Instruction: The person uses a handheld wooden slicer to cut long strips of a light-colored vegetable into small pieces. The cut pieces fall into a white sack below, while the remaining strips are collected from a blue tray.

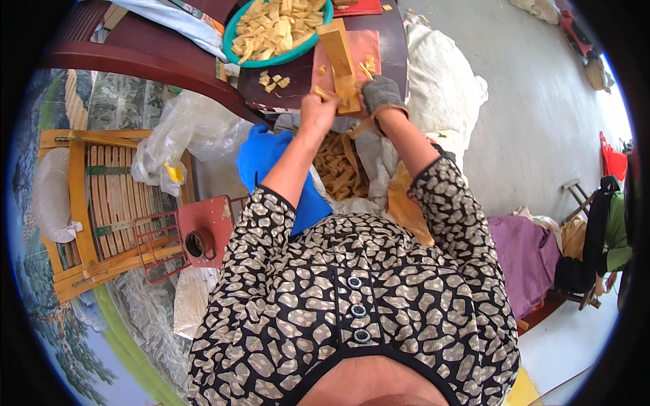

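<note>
My bare left hand (318, 115) is closed around a small tan piece (322, 93) at the left side of a wooden block (340, 66). The block stands on a pink mat (369, 45) at the table's near edge. On its right side is my right hand (382, 96) in a grey fingerless-looking glove, its fingers curled and partly hidden. A thin yellowish strip (365, 71) pokes out above those fingers. Below the glove a long tan strip (359, 129) hangs toward a sack of curled tan strips (337, 167). Several cut pieces (274, 80) lie on the tabletop.
A teal basin (231, 45) heaped with cut pieces sits at the table's far left. White sacks (439, 76) flank the table on the right. A red stool (210, 218) with a brown mug (199, 242) and a bamboo chair (122, 188) stand left. A person (612, 228) is at far right.
</note>
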Demonstrator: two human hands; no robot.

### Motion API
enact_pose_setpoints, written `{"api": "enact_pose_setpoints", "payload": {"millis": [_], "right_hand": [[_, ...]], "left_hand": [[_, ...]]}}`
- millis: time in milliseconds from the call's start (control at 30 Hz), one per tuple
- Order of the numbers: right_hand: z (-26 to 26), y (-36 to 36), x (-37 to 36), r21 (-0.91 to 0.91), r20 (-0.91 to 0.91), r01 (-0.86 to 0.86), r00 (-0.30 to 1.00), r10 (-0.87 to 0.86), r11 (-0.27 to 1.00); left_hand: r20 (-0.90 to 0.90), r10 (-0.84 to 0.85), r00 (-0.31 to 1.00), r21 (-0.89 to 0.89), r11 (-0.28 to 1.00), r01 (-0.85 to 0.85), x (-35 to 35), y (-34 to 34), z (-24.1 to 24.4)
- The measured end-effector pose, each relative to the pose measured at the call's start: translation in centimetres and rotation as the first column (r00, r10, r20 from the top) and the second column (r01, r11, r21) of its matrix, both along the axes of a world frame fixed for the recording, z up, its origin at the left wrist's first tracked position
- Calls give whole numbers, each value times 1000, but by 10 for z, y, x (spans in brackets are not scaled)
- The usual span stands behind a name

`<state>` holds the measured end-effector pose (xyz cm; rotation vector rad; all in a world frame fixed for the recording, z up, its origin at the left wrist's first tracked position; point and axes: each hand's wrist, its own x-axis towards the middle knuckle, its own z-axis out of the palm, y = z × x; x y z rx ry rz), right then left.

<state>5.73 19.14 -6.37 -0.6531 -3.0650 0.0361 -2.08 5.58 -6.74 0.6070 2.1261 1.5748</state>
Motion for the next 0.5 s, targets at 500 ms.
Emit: {"api": "enact_pose_setpoints", "payload": {"millis": [500], "right_hand": [[35, -99, 87, -992, -60, -14, 924, -378, 122]], "left_hand": [[137, -156, 978, 203, 971, 126, -57, -62, 103]]}}
